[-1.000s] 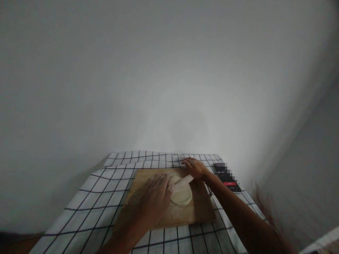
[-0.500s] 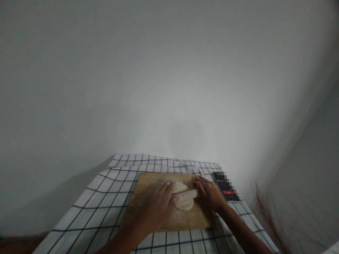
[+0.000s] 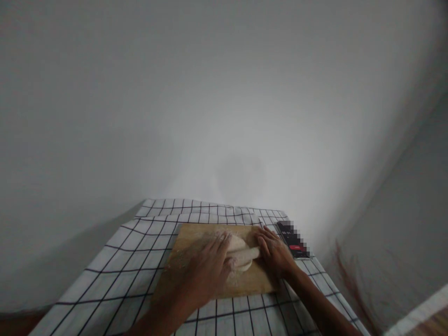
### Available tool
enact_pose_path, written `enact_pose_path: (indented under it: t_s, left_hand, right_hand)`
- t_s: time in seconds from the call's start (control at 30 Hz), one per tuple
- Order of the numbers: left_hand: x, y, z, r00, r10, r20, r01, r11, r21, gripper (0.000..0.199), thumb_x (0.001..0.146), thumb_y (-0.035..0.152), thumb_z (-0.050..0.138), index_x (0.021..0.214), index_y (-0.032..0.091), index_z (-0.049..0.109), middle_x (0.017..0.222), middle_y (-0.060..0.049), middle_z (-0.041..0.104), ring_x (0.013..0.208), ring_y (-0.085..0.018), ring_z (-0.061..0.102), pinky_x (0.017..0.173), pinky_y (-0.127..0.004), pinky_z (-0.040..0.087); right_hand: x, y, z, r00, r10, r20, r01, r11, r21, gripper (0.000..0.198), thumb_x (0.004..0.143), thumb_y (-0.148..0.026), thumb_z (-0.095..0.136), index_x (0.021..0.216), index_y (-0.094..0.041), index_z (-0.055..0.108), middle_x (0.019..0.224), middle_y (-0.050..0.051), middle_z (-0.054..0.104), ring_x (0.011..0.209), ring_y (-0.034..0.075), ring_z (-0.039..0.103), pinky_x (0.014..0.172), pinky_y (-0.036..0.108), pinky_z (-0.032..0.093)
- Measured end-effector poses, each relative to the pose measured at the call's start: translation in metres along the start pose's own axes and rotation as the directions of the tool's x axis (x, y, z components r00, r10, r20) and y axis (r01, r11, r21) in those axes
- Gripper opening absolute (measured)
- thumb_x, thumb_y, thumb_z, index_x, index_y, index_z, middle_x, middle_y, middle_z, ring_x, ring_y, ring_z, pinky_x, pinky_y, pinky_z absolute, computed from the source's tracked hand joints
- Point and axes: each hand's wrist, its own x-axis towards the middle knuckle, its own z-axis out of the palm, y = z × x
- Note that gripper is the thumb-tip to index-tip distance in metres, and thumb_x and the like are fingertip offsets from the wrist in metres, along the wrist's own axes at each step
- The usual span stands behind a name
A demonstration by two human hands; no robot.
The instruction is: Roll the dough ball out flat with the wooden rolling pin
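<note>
A pale rolling pin (image 3: 248, 254) lies across a flat round of dough (image 3: 236, 242). The dough shows beyond the pin and in a strip on its near side. My left hand (image 3: 209, 262) is over the pin's left end, hiding that end and the dough's left part. At the other end, my right hand (image 3: 275, 252) bends over the pin, its fingers pointing away from me. Beneath everything is a wooden board (image 3: 191, 232) dusted with flour.
A white tablecloth with dark grid lines (image 3: 135, 249) covers the table. Right of the board rests a phone (image 3: 290, 238), partly blurred out. A pale wall (image 3: 224, 107) rises behind the table. Thin reddish twigs (image 3: 346, 275) stand beyond its right edge.
The pin has come slightly toward me over the dough, with both hands still on it. The whole view has shifted a little, so the table appears higher and further left.
</note>
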Motion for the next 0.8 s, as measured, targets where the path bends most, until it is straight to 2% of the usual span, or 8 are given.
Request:
enact_pose_path:
  t_s: [0.13,0.27,0.4,0.5,0.6,0.67,0.8]
  left_hand:
    - [0.008,-0.009,0.004,0.995,-0.096,0.004,0.096,0.995,0.035,0.049,0.103,0.038,0.045,0.143,0.011,0.054,0.143,-0.019,0.062,0.133,-0.034,0.059,0.110,-0.056,0.050]
    - [0.008,-0.016,0.009,0.993,-0.120,-0.019,0.121,0.992,0.043,0.047,0.103,0.037,0.045,0.139,0.009,0.057,0.137,-0.022,0.065,0.130,-0.036,0.061,0.108,-0.057,0.051]
    - [0.006,-0.022,0.018,0.995,-0.099,-0.029,0.100,0.994,0.032,0.047,0.102,0.036,0.048,0.141,0.012,0.056,0.141,-0.020,0.063,0.133,-0.034,0.059,0.111,-0.055,0.049]
    - [0.001,-0.025,0.019,0.998,-0.058,0.008,0.058,0.998,-0.003,0.050,0.102,0.038,0.048,0.145,0.013,0.053,0.145,-0.018,0.061,0.136,-0.032,0.056,0.114,-0.052,0.048]
    - [-0.003,-0.027,0.012,0.999,0.000,0.036,0.003,0.998,-0.063,0.049,0.103,0.041,0.049,0.146,0.018,0.054,0.147,-0.014,0.060,0.139,-0.031,0.054,0.115,-0.049,0.047]
    - [-0.005,-0.026,0.004,0.997,0.053,0.061,-0.046,0.993,-0.106,0.052,0.102,0.045,0.051,0.148,0.022,0.052,0.150,-0.012,0.058,0.140,-0.030,0.053,0.116,-0.048,0.046]
    - [-0.004,-0.020,-0.006,0.992,0.071,0.102,-0.061,0.993,-0.101,0.058,0.102,0.049,0.051,0.152,0.020,0.046,0.155,-0.012,0.053,0.143,-0.029,0.050,0.118,-0.049,0.043]
  right_hand:
    - [0.049,0.014,0.013,0.997,-0.018,0.069,0.017,1.000,0.009,0.047,0.110,-0.033,0.031,0.127,-0.018,0.072,0.138,0.012,0.067,0.144,0.029,0.048,0.120,0.058,0.039]
    - [0.058,0.015,0.020,0.996,-0.046,0.080,0.045,0.999,0.018,0.046,0.109,-0.030,0.033,0.127,-0.016,0.072,0.137,0.015,0.067,0.142,0.030,0.050,0.119,0.056,0.041]
    - [0.028,0.007,0.012,0.995,-0.084,0.051,0.081,0.995,0.057,0.044,0.108,-0.027,0.034,0.134,-0.015,0.067,0.141,0.013,0.064,0.142,0.029,0.050,0.121,0.056,0.039]
    - [-0.004,-0.009,-0.002,1.000,-0.007,0.022,0.004,0.996,0.094,0.042,0.108,-0.030,0.035,0.131,-0.019,0.069,0.142,0.009,0.065,0.145,0.028,0.047,0.119,0.056,0.042]
    - [-0.033,-0.033,-0.017,0.993,0.116,0.010,-0.116,0.986,0.120,0.037,0.107,-0.035,0.040,0.120,-0.027,0.074,0.133,0.005,0.071,0.141,0.028,0.052,0.115,0.054,0.048]
    - [-0.049,-0.047,-0.023,0.988,0.151,0.006,-0.151,0.981,0.126,0.034,0.106,-0.037,0.043,0.121,-0.031,0.073,0.132,0.003,0.071,0.139,0.027,0.054,0.113,0.052,0.051]
    - [-0.060,-0.054,-0.023,0.990,0.137,-0.015,-0.137,0.990,0.032,0.036,0.106,-0.036,0.043,0.135,-0.033,0.064,0.147,0.001,0.060,0.148,0.028,0.042,0.120,0.058,0.042]
